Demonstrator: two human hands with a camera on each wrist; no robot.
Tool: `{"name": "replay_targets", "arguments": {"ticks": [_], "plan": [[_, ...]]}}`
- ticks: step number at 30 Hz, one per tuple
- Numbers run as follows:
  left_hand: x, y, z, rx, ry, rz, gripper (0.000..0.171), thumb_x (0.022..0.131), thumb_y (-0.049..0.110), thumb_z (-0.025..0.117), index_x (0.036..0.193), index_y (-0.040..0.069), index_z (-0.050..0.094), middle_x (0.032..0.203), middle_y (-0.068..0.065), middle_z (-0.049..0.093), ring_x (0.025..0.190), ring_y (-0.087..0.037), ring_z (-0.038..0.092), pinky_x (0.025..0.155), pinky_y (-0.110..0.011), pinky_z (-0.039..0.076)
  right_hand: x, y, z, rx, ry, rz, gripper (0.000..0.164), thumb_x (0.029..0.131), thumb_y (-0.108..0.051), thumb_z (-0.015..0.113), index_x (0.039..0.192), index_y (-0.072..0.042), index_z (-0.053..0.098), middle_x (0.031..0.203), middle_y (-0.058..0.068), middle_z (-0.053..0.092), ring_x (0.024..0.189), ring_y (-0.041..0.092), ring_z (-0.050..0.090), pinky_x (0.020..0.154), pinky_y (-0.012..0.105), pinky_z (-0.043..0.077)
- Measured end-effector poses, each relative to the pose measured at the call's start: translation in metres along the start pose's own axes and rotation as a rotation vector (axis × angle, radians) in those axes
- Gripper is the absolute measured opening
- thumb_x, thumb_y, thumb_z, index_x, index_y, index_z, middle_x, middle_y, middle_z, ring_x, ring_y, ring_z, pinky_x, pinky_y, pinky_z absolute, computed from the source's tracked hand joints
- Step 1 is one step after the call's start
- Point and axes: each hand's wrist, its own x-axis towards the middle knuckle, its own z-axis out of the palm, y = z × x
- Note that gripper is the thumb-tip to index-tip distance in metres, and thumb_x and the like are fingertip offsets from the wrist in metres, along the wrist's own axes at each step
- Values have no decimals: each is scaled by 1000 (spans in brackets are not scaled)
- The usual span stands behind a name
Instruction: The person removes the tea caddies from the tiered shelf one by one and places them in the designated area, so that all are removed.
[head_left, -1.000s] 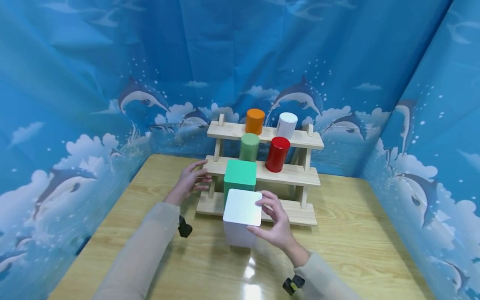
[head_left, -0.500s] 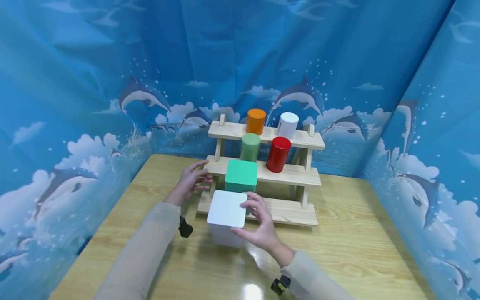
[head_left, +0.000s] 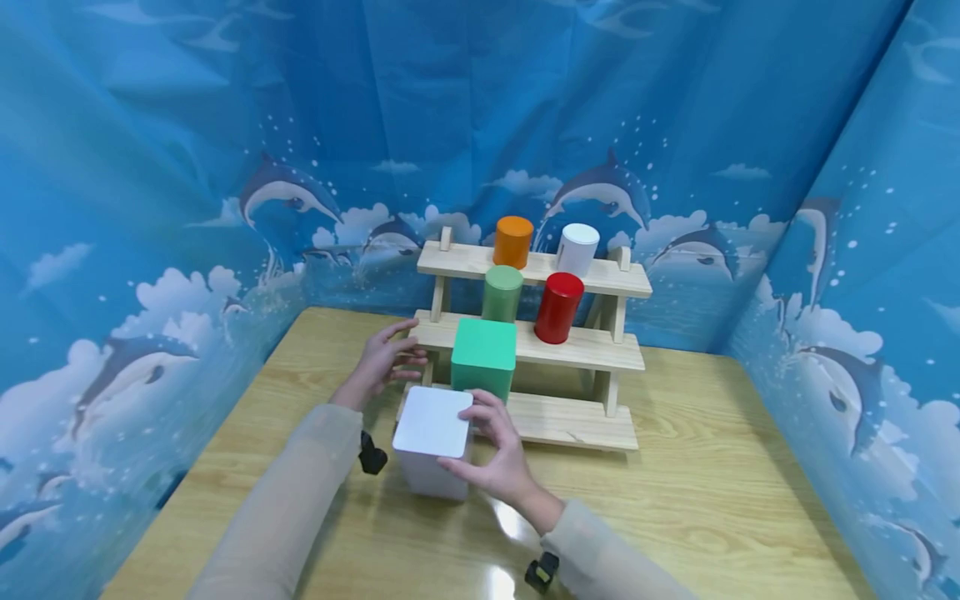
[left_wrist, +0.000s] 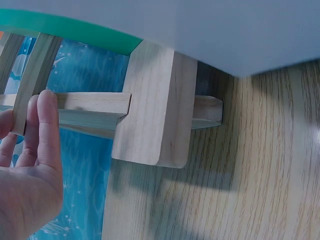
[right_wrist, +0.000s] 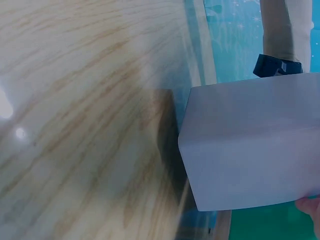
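Note:
My right hand (head_left: 501, 457) grips a plain white box (head_left: 432, 423) by its right side, thumb toward the front and fingers toward the back. The box stands upright in front of the lowest tier of a wooden three-tier display stand (head_left: 588, 423), its shadow beside it in the right wrist view. On that stand, a green box (head_left: 484, 343) rises just behind the white one, which hides its lower part. My left hand (head_left: 378, 363) pinches the left end of the middle shelf (left_wrist: 30, 82), the thumb on one face and fingertips on the other.
Light green (head_left: 501, 293) and red (head_left: 558, 308) cylinders stand on the middle shelf. Above them, the top shelf bears orange (head_left: 513, 242) and white (head_left: 577, 249) cylinders. The wood-grain table (head_left: 705, 467) meets blue dolphin-print curtains (head_left: 480, 108) at the back and sides.
My right hand has carried the white box to the left, from in front of the green box toward the stand's left end. My left hand has stayed at the shelf end.

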Motion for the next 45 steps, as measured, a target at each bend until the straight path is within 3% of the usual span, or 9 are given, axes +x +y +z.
{"name": "replay_targets", "arguments": {"ticks": [10, 16, 23, 30, 36, 45], "plan": [[-2, 2, 0, -12, -11, 4, 44, 94, 21, 56, 137, 24, 46, 93, -12, 65, 81, -23, 66, 84, -51, 49, -3, 7, 5, 14, -29, 51, 52, 63, 5, 80, 107, 6, 51, 128, 29, 38, 112, 30, 49, 83, 44, 51], [-10, 9, 2, -17, -34, -6, 47, 95, 18, 54, 140, 20, 42, 96, -15, 65, 84, -26, 66, 86, -52, 47, -4, 9, 4, 53, -80, 76, 59, 60, 9, 80, 111, 9, 50, 131, 31, 35, 116, 39, 45, 90, 46, 47], [0, 0, 1, -3, 17, 3, 43, 94, 21, 56, 136, 25, 47, 95, -12, 64, 79, -21, 66, 76, -44, 54, -4, 7, -5, -25, -121, -1, 58, 63, 6, 79, 114, 9, 51, 132, 35, 35, 115, 47, 44, 87, 55, 45], [1, -2, 1, 9, 29, 5, 43, 94, 21, 56, 136, 26, 47, 97, -13, 63, 81, -23, 66, 78, -46, 53, -5, 4, -11, -79, -118, -36, 53, 68, 5, 77, 115, 8, 53, 129, 32, 41, 115, 45, 45, 90, 48, 46], [3, -2, 1, -17, 38, 2, 44, 93, 19, 58, 136, 23, 48, 93, -12, 65, 84, -27, 65, 87, -52, 46, -4, 6, -19, -42, -114, -54, 41, 74, 10, 70, 111, 14, 53, 121, 33, 46, 108, 43, 50, 83, 53, 48], [5, 1, 1, 34, 10, -7, 43, 95, 17, 53, 137, 24, 46, 92, -12, 64, 77, -23, 65, 73, -43, 55, -4, 4, -34, -79, -102, -57, 27, 81, 14, 62, 107, 8, 57, 114, 31, 51, 104, 41, 52, 76, 46, 53]]}}
